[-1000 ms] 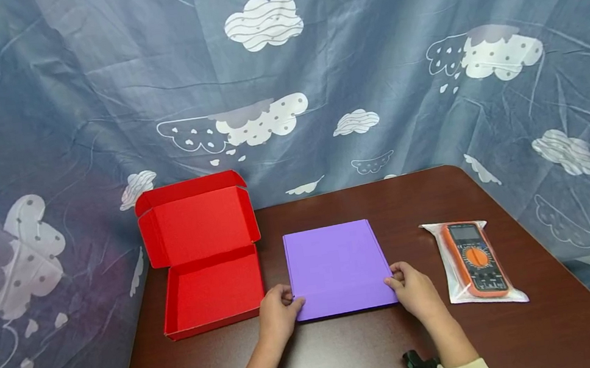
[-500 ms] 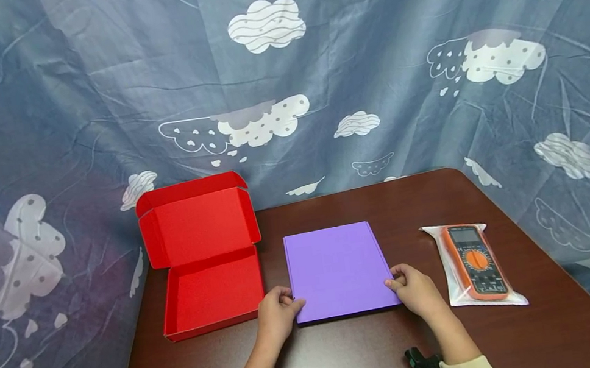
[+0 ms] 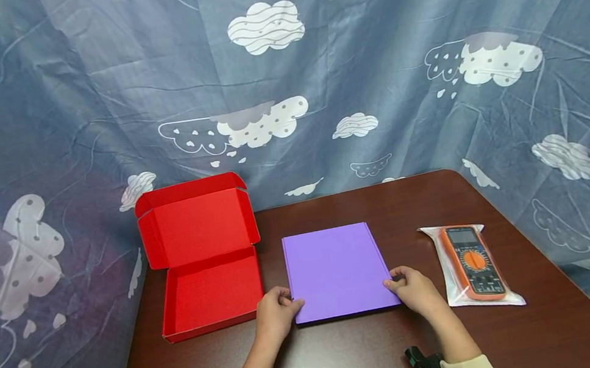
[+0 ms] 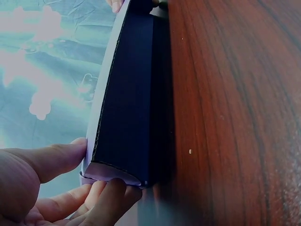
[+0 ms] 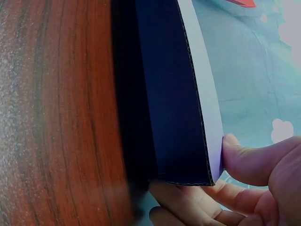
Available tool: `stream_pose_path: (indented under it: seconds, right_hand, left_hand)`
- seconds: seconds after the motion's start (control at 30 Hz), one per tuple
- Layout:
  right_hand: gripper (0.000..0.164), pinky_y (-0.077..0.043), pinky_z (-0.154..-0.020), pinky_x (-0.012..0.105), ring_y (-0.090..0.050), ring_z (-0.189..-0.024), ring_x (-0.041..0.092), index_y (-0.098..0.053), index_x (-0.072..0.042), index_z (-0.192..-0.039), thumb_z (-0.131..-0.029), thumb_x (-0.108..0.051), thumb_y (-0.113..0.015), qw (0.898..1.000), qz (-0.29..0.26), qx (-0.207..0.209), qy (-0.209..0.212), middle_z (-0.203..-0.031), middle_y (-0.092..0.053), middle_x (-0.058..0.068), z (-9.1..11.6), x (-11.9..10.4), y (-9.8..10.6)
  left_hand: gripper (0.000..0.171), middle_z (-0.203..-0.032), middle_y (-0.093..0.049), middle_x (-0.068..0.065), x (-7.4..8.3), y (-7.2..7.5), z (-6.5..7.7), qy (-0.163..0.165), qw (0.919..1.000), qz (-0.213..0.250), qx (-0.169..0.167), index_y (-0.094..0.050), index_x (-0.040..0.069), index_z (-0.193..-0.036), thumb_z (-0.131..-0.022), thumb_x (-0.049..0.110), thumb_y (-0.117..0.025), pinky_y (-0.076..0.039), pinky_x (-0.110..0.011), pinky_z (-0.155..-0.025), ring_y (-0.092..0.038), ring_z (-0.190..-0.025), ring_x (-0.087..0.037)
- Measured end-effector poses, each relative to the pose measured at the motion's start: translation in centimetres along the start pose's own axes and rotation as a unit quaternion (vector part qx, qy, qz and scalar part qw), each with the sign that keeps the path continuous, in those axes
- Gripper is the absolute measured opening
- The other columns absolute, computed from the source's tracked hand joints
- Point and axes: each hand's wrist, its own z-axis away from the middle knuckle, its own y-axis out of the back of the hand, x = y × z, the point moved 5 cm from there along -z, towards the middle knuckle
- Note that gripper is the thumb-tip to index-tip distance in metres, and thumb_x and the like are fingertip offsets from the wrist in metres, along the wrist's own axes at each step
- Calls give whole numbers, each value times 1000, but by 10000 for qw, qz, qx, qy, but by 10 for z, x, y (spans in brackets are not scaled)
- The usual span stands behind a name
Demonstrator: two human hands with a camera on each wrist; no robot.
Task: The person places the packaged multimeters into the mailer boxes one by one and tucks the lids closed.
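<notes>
A flat purple cardboard box (image 3: pixel 336 271) with its lid down lies at the middle of the table in the head view. My left hand (image 3: pixel 276 316) grips its near left corner, thumb on top. At the near right corner my right hand (image 3: pixel 414 289) pinches the box the same way. In the left wrist view, the left thumb (image 4: pixel 61 160) presses the top edge and the fingers curl against the side wall. The right wrist view has the right thumb (image 5: pixel 254 160) on the top edge, fingers lower at the side. The box's front (image 4: pixel 127 94) is in dark shadow.
An open red cardboard box (image 3: pixel 214 289) stands left of the purple one, its lid raised at the back. On the right lies an orange multimeter (image 3: pixel 473 263) in a clear plastic bag (image 3: pixel 454 293). A blue cloud-print curtain (image 3: pixel 390 62) hangs behind the brown table (image 3: pixel 344 362).
A faint band along the front of the purple lid, seen a second ago, has gone and the lid looks even. Both hands keep their hold at the same corners.
</notes>
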Motion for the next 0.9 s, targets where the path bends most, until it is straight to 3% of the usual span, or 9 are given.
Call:
stream_pose_path:
  seconds: [0.57,0.9]
  right_hand:
    - [34,-49,-73,43,-62,-78,22,-64,10,-113,-96,-19,-69,9999,53,-105,35,-85,-67,8,-2,2,-2]
    - [36,-47,-71,39,-58,-76,21,-63,10,-116,-98,-20,-68,9999,-40,-142,-35,-84,-64,7,-2,2,-2]
  left_hand:
    - [30,-67,-59,1,-2,0,0,326,9993,83,-162,-69,-4,-96,-76,9,-88,-45,-29,-56,-51,-60,-11]
    - [31,-78,-62,-3,-3,-1,-2,166,9991,253,-282,-66,-3,-98,-77,4,-87,-49,-30,-63,-59,-69,-14]
